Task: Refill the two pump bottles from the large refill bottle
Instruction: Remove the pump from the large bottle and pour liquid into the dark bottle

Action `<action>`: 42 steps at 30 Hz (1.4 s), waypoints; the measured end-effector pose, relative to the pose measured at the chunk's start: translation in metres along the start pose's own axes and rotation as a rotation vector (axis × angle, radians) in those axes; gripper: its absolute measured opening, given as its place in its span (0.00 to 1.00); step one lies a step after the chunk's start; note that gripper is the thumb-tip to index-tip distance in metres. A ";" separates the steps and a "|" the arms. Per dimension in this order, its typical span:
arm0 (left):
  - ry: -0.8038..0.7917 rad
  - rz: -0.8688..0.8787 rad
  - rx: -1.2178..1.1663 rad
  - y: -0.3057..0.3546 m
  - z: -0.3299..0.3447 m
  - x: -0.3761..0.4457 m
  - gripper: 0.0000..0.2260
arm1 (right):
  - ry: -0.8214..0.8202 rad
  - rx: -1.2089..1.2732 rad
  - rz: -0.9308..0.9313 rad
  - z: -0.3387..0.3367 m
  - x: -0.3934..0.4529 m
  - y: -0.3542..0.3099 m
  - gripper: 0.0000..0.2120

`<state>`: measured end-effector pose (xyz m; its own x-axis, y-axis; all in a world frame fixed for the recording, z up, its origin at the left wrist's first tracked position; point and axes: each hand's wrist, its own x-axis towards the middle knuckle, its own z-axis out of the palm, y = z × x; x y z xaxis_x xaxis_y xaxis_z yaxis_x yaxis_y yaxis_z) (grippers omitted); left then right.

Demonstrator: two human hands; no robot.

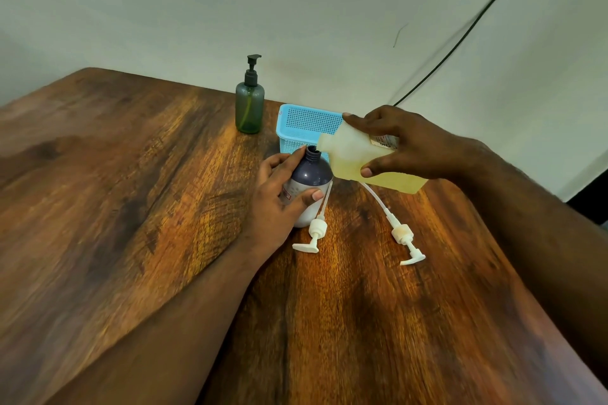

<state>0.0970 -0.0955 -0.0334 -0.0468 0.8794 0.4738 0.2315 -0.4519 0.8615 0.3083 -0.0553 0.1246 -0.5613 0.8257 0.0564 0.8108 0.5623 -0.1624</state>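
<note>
Step in hand: we judge this to be the pour into the first pump bottle; the refill bottle's mouth meets the open neck, though we cannot make out a stream of liquid.
Left hand: we see its fingers and thumb curled round the grey-purple plastic pump bottle with a pale lower half, steadying it upright on the counter, one finger reaching up to the neck.
Right hand: it grips the large translucent refill bottle of yellowish liquid, thumb under, fingers over the top, tipped so the spout sits at the open neck.
Counter: the dark-grained wooden counter carries everything.
Removed pumps: two white plastic pump heads with long dip tubes lie on the counter, one just beside the held bottle, the other further right, under the refill bottle.
Second bottle: the green translucent pump bottle with a black pump stands well apart near the wall, its pump on, so we take it as not yet opened.
Basket: a light blue perforated plastic basket sits behind the pour.
Next move: we would keep the spout centred over the narrow neck, raise the tilt gently, and level off before the bottle brims.
Risk: we think a slip of the spout would spill liquid onto the counter.
</note>
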 end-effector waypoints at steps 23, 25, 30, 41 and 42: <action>0.004 -0.003 -0.017 0.000 0.000 0.000 0.30 | 0.003 0.012 -0.009 0.000 0.000 0.000 0.43; 0.004 -0.004 -0.014 -0.001 0.000 0.000 0.30 | 0.005 0.018 -0.008 0.000 0.000 -0.002 0.43; 0.004 -0.003 -0.024 -0.001 0.000 0.000 0.30 | 0.006 0.018 -0.002 0.000 -0.001 -0.003 0.43; 0.008 0.001 -0.016 -0.002 0.000 0.000 0.31 | 0.009 0.020 -0.013 -0.001 -0.002 -0.003 0.41; 0.008 0.001 -0.013 -0.002 0.000 0.000 0.31 | 0.008 0.019 -0.010 -0.001 -0.002 -0.003 0.40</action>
<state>0.0969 -0.0945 -0.0350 -0.0540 0.8778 0.4759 0.2189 -0.4546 0.8634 0.3070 -0.0589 0.1263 -0.5683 0.8201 0.0661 0.8016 0.5700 -0.1806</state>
